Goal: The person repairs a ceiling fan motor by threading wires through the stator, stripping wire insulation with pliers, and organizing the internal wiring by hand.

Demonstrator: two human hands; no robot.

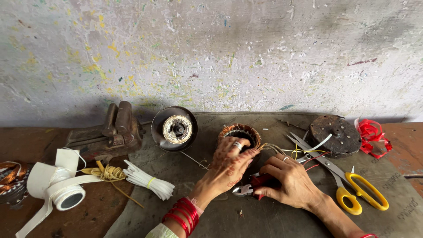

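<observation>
**Asha:** Fingers first, please: what are they doing?

**Ben:** Seen from the head camera, looking down, the left hand (230,159) lies draped over a round copper-wound motor stator with a rusty metal core (240,132), its fingers (241,147) curled loosely across the top rim and touching it. The right hand (288,180) is wrapped around the red handles of a pair of small metal cutting pliers (252,185), whose silver nose pokes out to the left, just below the left wrist.

**Asha:** Where does the stator sit?

**Ben:** Near the middle of the table (26,136), on a grey-green mat (273,218), a little way in front of a paint-flecked wall (211,53). A bundle of thin yellow, white and red wires (282,150) fans out from its right side, passing above the right hand.

**Asha:** What else is around?

**Ben:** Just beside the right hand lie yellow-handled steel scissors (352,180), blades pointing up and left. Behind them is a dark round rusty motor cover (334,134), with crumpled red ribbon (372,136) to its right. Left of the stator, a black dish-shaped motor housing with a pale bearing ring (174,128) leans upright. Further left stands a rusty brown bench vise (110,132). In front of it are a bundle of white plastic strips bound with a yellow band (147,180), a knot of yellow cord (105,173), and a roll of white tape (61,187). A copper wire coil (11,174) shows at the left edge.
</observation>
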